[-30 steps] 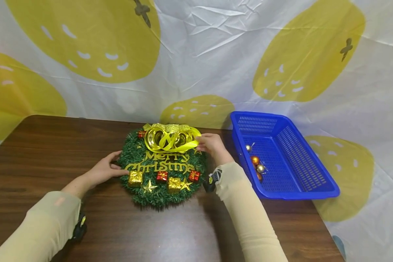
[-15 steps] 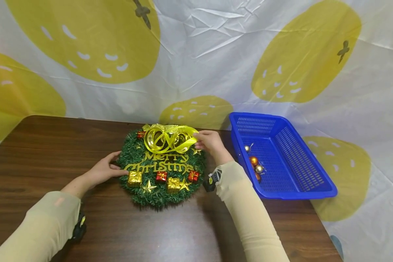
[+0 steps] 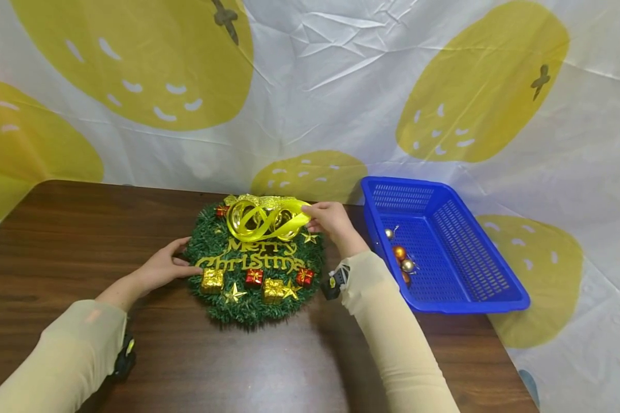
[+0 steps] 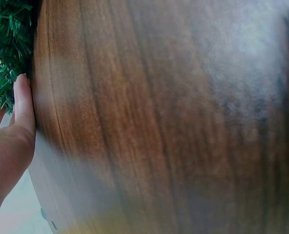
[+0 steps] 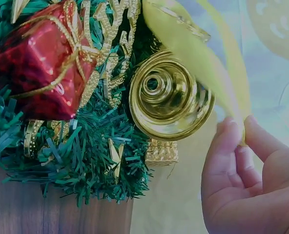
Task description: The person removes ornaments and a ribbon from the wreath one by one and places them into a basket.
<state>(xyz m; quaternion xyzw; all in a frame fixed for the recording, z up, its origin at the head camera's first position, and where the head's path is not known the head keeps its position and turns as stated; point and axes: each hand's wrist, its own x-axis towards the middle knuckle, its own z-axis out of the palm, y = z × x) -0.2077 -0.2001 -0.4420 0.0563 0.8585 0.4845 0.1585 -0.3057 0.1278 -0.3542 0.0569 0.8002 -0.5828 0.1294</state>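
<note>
A green Christmas wreath [image 3: 258, 310] lies on the table, bearing gold "Merry Christmas" lettering [image 3: 255, 264], small gift boxes and gold stars. Two gold bells [image 5: 171, 95] and a glittery gold bow [image 3: 268, 201] sit at its top. My right hand [image 3: 334, 223] pinches a looped yellow ribbon [image 3: 298, 218] between thumb and fingertips, lifted over the right bell. At the wreath's left edge my left hand [image 3: 162, 267] holds the greenery, thumb close to a gold gift box [image 3: 213, 281]. Its other fingers are partly hidden by the greenery in the left wrist view.
To the right stands a blue plastic basket [image 3: 475, 307] with several small gold and orange ball ornaments [image 3: 400, 253]. The brown wooden table [image 3: 108, 215] reaches back to a white curtain [image 3: 330, 97] printed with yellow fruit.
My right hand has drawn the ribbon slightly left and up, and the ribbon loop has shifted over the bells. My left hand stays at the wreath's edge.
</note>
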